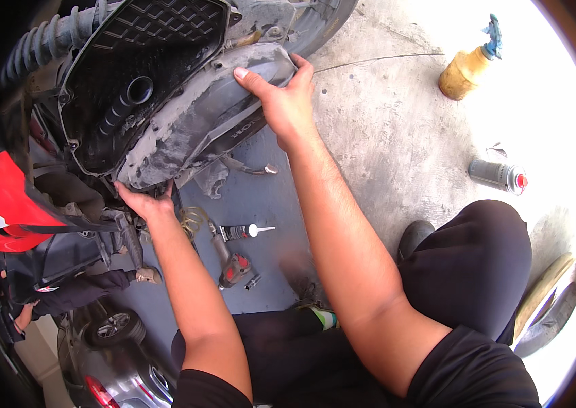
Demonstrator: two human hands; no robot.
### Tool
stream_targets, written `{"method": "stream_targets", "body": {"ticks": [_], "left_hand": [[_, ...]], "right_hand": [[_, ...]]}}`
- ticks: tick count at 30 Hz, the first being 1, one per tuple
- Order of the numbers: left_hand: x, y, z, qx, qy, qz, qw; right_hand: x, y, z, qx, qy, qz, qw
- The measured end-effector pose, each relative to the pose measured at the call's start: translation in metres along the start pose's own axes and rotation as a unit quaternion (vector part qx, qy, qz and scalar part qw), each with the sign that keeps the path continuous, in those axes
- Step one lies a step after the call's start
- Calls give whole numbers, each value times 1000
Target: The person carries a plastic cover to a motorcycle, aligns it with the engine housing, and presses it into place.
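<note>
Both my hands grip the two ends of a long, dusty grey-black cover [186, 129] on a scooter's side. My left hand [145, 202] cups its lower left end from below, with some fingers hidden behind it. At its upper right end, my right hand [284, 92] presses the thumb on the face while the other fingers curl round the edge. Just above the cover is an opened black housing [159, 41] with a grid-patterned wall and a round tube [140, 90] inside. I cannot tell whether the cover is loose or still attached.
An impact wrench [235, 270], a nozzled sealant tube [240, 232] and a coiled hose [193, 219] lie below my arms. To the right are a yellow spray bottle [461, 75], a spray can [495, 177] and tyres [553, 306]. Another person's leg [87, 292] and a dark car [111, 360] appear lower left.
</note>
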State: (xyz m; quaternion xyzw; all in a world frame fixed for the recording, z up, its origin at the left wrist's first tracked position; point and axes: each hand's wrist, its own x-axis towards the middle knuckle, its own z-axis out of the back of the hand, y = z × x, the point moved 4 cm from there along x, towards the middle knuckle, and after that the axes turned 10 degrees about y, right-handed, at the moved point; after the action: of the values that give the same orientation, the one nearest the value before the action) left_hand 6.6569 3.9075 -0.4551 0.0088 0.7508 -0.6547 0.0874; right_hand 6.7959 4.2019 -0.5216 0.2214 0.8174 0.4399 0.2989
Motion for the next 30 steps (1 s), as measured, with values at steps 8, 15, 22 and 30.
{"method": "stream_targets", "body": {"ticks": [8, 15, 22, 30], "left_hand": [[7, -1, 8, -17, -11, -14, 1000], [2, -3, -1, 10, -40, -10, 999], [5, 2, 5, 23, -7, -7, 1000], [-2, 7, 2, 8, 5, 0, 1000]], "right_hand": [[2, -3, 0, 39, 7, 7, 999], [0, 1, 3, 20, 6, -25, 999], [0, -1, -1, 3, 1, -6, 1000], [0, -2, -1, 17, 13, 17, 1000]]}}
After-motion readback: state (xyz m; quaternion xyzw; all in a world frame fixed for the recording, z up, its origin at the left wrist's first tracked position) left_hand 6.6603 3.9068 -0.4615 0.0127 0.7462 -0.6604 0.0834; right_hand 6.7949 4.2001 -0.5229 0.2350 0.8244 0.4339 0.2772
